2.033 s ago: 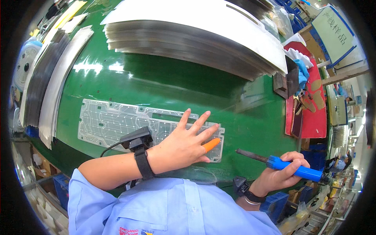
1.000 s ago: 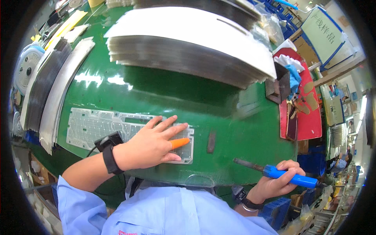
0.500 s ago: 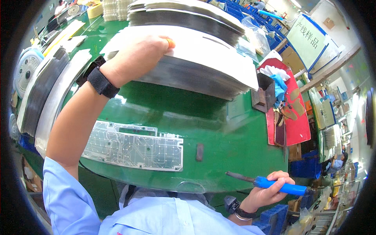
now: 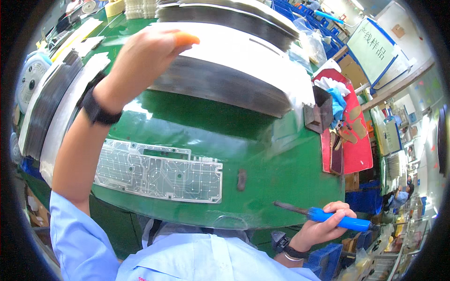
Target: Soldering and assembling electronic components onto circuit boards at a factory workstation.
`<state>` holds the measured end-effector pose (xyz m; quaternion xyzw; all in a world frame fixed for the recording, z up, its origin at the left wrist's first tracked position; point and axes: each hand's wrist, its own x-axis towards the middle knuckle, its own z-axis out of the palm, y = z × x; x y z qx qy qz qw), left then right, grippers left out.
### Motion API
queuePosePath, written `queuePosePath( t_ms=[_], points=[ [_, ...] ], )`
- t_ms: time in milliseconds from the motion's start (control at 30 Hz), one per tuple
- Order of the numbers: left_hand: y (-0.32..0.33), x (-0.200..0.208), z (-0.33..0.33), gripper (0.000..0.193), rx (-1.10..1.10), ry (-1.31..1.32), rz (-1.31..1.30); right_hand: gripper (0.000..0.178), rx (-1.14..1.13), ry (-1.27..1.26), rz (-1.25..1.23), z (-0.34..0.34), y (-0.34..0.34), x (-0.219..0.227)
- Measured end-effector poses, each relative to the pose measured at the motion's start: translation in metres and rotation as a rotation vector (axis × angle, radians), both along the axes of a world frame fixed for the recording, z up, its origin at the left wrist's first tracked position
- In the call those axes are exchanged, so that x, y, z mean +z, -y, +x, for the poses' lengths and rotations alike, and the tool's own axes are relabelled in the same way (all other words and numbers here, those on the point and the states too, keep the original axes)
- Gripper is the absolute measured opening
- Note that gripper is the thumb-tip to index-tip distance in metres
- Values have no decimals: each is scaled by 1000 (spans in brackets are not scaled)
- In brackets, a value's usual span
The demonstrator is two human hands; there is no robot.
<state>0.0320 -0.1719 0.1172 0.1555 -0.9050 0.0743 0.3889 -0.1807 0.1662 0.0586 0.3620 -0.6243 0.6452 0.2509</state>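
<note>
My left hand (image 4: pixel 145 61), an orange cover on one fingertip, is raised over the left end of a tall stack of white-topped sheets (image 4: pixel 225 42). Its fingers are curled together and slightly blurred; whatever they pinch, if anything, is hidden. In my right hand (image 4: pixel 323 229), at the table's near right edge, is a blue-handled soldering iron (image 4: pixel 337 219), its dark tip pointing left. A clear keyboard membrane sheet (image 4: pixel 173 177) with printed traces lies flat on the green table (image 4: pixel 243 136), partly behind my left forearm. A small dark bar (image 4: pixel 241 180) lies to its right.
Another sheet stack (image 4: pixel 225 18) stands behind the first. More stacks (image 4: pixel 51 103) and a fan (image 4: pixel 33 79) are at the left. At the right, a dark metal box (image 4: pixel 318 112) and blue cloth (image 4: pixel 336 105) sit by a red board (image 4: pixel 358 150) holding tools. A sign board stands beyond.
My left hand has moved left along the white-topped stack, its wrist shifting outward. My right hand still holds the soldering iron, almost in the same place. The whole view has shifted slightly.
</note>
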Motion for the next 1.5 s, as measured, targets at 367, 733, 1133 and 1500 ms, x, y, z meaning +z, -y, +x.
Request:
queuePosePath(
  t_ms=[367, 733, 1133, 1500],
  points=[
    [-162, -97, 110, 16, 106, 420, 191, 22, 80, -2, 23, -2, 23, -2],
    [-163, -108, 114, 18, 123, 361, 228, 20, 283, -4, 117, 25, 69, 0],
    [-145, -84, 124, 22, 259, -51, 560, 28, -212, -269, -98, -9, 41, 49],
    [-176, -113, 120, 19, 172, 340, 279, 19, 17, -123, -3, 9, 53, 19]
  ],
)
